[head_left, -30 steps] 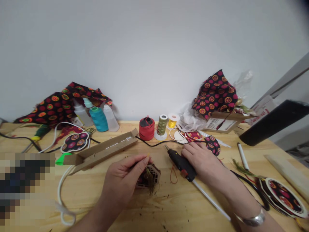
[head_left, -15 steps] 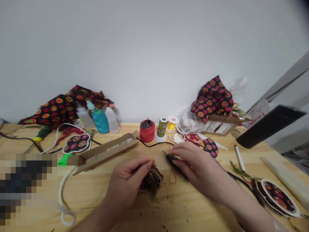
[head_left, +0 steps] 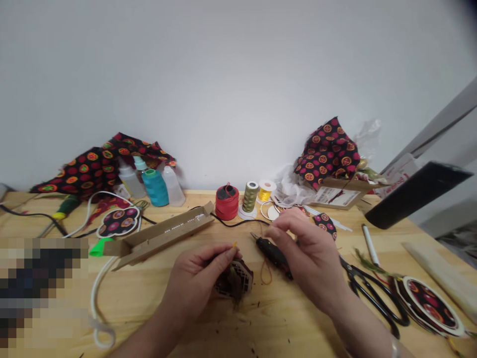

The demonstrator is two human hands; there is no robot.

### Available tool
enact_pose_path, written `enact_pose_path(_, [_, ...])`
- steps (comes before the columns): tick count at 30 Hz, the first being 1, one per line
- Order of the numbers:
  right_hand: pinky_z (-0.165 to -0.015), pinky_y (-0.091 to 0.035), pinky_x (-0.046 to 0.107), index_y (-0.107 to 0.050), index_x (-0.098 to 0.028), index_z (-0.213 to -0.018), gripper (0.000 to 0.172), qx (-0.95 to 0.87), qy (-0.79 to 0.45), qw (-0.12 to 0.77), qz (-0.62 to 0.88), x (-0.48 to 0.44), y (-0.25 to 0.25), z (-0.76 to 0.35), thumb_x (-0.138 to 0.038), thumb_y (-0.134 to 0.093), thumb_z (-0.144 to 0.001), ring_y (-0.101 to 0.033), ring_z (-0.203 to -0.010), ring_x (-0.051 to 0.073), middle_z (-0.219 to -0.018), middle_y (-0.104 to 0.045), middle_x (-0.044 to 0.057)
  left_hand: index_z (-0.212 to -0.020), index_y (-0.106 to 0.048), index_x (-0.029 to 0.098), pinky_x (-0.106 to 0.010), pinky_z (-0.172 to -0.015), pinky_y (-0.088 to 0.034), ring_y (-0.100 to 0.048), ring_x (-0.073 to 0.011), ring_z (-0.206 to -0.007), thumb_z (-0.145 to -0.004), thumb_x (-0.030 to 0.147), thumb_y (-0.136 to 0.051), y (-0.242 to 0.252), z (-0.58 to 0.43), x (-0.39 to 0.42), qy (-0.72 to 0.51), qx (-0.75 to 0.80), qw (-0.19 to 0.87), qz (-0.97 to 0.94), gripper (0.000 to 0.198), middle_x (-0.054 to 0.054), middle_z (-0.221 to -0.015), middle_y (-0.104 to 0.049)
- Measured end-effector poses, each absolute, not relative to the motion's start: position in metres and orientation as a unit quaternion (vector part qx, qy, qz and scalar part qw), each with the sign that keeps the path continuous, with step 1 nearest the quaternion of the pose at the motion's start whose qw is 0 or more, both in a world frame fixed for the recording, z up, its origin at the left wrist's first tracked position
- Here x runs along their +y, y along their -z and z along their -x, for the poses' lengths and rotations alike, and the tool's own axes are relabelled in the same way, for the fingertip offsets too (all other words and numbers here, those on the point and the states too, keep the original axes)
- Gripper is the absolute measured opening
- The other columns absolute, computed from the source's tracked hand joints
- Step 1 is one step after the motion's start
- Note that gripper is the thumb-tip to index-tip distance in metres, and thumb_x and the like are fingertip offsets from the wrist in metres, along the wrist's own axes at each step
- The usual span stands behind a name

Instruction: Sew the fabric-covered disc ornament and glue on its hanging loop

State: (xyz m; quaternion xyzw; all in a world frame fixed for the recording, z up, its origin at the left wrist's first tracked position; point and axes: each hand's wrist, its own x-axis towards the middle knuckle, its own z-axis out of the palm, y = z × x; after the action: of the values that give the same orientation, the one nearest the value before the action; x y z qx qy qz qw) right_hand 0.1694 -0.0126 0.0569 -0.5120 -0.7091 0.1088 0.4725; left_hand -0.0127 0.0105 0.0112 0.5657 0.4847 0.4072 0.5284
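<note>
My left hand (head_left: 199,278) is closed in a pinch, with a short yellow tip (head_left: 234,244) sticking up between thumb and forefinger. Beneath these fingers is a small lattice-sided ornament (head_left: 245,276) with an olive tassel (head_left: 235,286), partly covered by the hand. My right hand (head_left: 307,253) hovers over a black tool with a pointed metal tip (head_left: 272,252). Its thumb and forefinger press together; whatever they pinch is too small to make out. A thin orange thread (head_left: 266,278) lies in a loop between the ornament and the tool.
Black-handled scissors (head_left: 372,293) lie beside my right forearm. A cardboard trough (head_left: 167,236) is at the left. Red (head_left: 226,204), olive (head_left: 249,196) and yellow (head_left: 265,191) thread spools stand by the wall. A round fabric-covered piece (head_left: 432,303) lies at the right.
My right hand has drawn back and lifted off the black tool, its fingertips now pinched together. The scissors have come into view from behind the forearm. My left hand stays nearly still.
</note>
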Motion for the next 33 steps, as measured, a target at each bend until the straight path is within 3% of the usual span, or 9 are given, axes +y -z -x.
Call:
enact_pose_path(3, [-0.065, -0.039, 0.032, -0.057, -0.018, -0.065, 0.02, -0.759, -0.043, 0.311, 0.57, -0.024, -0.062, -0.186, -0.019, -0.05, -0.084, -0.048, -0.071, 0.018, -0.065, -0.054, 0.002, -0.075, -0.074, 0.02, -0.02, -0.063, -0.049, -0.064, -0.0151, -0.068, -0.071, 0.033, -0.066, -0.012, 0.015, 0.013, -0.417, 0.501, 0.519, -0.553, 0.016, -0.001, -0.073, -0.074])
enact_pose_path(6, [-0.07, -0.042, 0.038, -0.064, -0.022, -0.086, 0.017, -0.763, 0.003, 0.128, 0.634, -0.034, -0.052, -0.207, -0.012, -0.053, -0.078, -0.053, -0.082, 0.023, -0.082, -0.062, 0.005, -0.074, -0.074, 0.019, -0.021, -0.061, -0.049, -0.063, -0.0159, -0.066, -0.071, 0.035, -0.066, -0.014, 0.015, 0.013, -0.412, 0.507, 0.525, -0.545, 0.018, -0.002, -0.07, -0.073])
enact_pose_path(9, [-0.073, -0.046, 0.038, -0.059, -0.021, -0.104, 0.034, -0.757, -0.033, 0.074, 0.648, -0.039, -0.038, -0.221, -0.016, -0.062, -0.071, -0.057, -0.087, 0.024, -0.099, -0.061, 0.008, -0.074, -0.074, 0.018, -0.022, -0.061, -0.049, -0.064, -0.0168, -0.066, -0.072, 0.036, -0.065, -0.014, 0.015, 0.013, -0.407, 0.504, 0.533, -0.545, 0.02, -0.003, -0.071, -0.073])
enact_pose_path(14, [-0.069, -0.048, 0.039, -0.062, -0.018, -0.089, 0.025, -0.742, -0.011, 0.035, 0.669, -0.035, -0.021, -0.226, -0.015, -0.064, -0.064, -0.058, -0.086, 0.027, -0.091, -0.061, 0.009, -0.075, -0.074, 0.019, -0.021, -0.06, -0.049, -0.063, -0.0155, -0.064, -0.07, 0.035, -0.067, -0.015, 0.013, 0.013, -0.412, 0.502, 0.547, -0.529, 0.018, -0.002, -0.071, -0.074])
enact_pose_path(21, [-0.066, -0.044, 0.034, -0.062, -0.018, -0.091, 0.034, -0.789, 0.031, 0.082, 0.608, -0.016, -0.012, -0.238, -0.005, -0.052, -0.061, -0.058, -0.084, 0.024, -0.088, -0.063, 0.008, -0.073, -0.074, 0.019, -0.02, -0.058, -0.048, -0.062, -0.0138, -0.063, -0.071, 0.034, -0.067, -0.016, 0.013, 0.013, -0.413, 0.498, 0.561, -0.517, 0.016, -0.001, -0.068, -0.073])
enact_pose_path(26, [-0.072, -0.044, 0.039, -0.064, -0.017, -0.091, 0.027, -0.776, 0.015, 0.1, 0.622, -0.01, -0.027, -0.227, -0.008, -0.059, -0.067, -0.055, -0.09, 0.027, -0.091, -0.062, 0.01, -0.072, -0.074, 0.018, -0.02, -0.056, -0.047, -0.062, -0.0139, -0.061, -0.071, 0.034, -0.066, -0.012, 0.013, 0.011, -0.401, 0.492, 0.577, -0.515, 0.017, -0.001, -0.066, -0.071])
enact_pose_path(30, [-0.078, -0.044, 0.033, -0.064, -0.019, -0.091, 0.015, -0.76, -0.123, 0.313, 0.557, -0.004, -0.044, -0.193, -0.015, -0.056, -0.079, -0.054, -0.088, 0.019, -0.091, -0.063, 0.006, -0.072, -0.073, 0.017, -0.021, -0.052, -0.047, -0.061, -0.0151, -0.058, -0.07, 0.035, -0.066, -0.014, 0.011, 0.009, -0.373, 0.482, 0.613, -0.503, 0.02, -0.003, -0.065, -0.071])
enact_pose_path(33, [-0.065, -0.045, 0.027, -0.065, -0.018, -0.074, 0.009, -0.697, -0.244, 0.432, 0.517, 0.005, -0.04, -0.168, -0.018, -0.057, -0.079, -0.055, -0.07, 0.014, -0.072, -0.062, 0.002, -0.071, -0.073, 0.017, -0.021, -0.052, -0.047, -0.061, -0.0151, -0.058, -0.071, 0.035, -0.066, -0.016, 0.01, 0.009, -0.364, 0.466, 0.631, -0.502, 0.02, -0.004, -0.066, -0.071])
